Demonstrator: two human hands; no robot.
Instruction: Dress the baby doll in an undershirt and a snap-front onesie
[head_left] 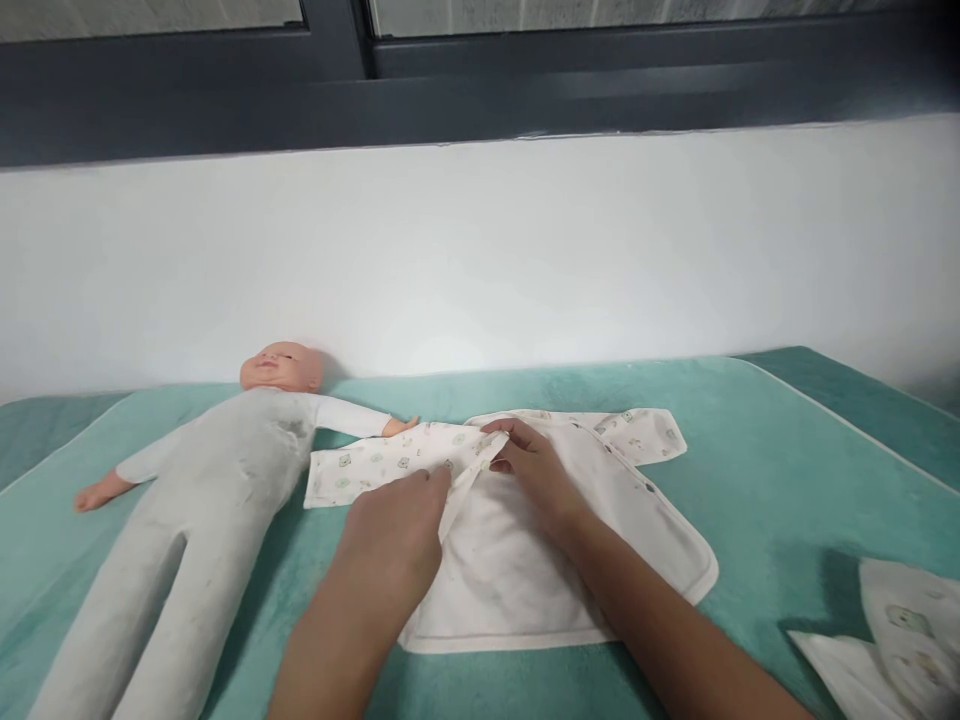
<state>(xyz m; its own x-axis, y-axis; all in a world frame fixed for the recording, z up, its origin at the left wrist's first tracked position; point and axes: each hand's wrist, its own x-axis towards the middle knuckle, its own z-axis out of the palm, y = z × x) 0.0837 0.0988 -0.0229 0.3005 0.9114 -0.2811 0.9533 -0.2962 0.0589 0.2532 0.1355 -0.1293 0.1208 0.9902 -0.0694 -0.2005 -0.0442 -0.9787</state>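
A white baby shirt [517, 570] with small printed figures lies spread on the green cover, its plain inner side showing across the middle. Both sleeves stretch out sideways. My left hand [401, 530] is closed on the shirt's left front edge, below the left sleeve. With thumb and fingers, my right hand [532, 475] pinches the same edge higher up, near the neckline. Between the two hands the edge is lifted and folded. To the left, a baby doll [225, 460] with a white cloth body lies on its back, one hand touching or very near the left sleeve.
Another piece of white printed cloth [915, 630] lies folded at the lower right. The green cover [787, 480] runs back to a white wall [480, 260], below a dark window frame [450, 100].
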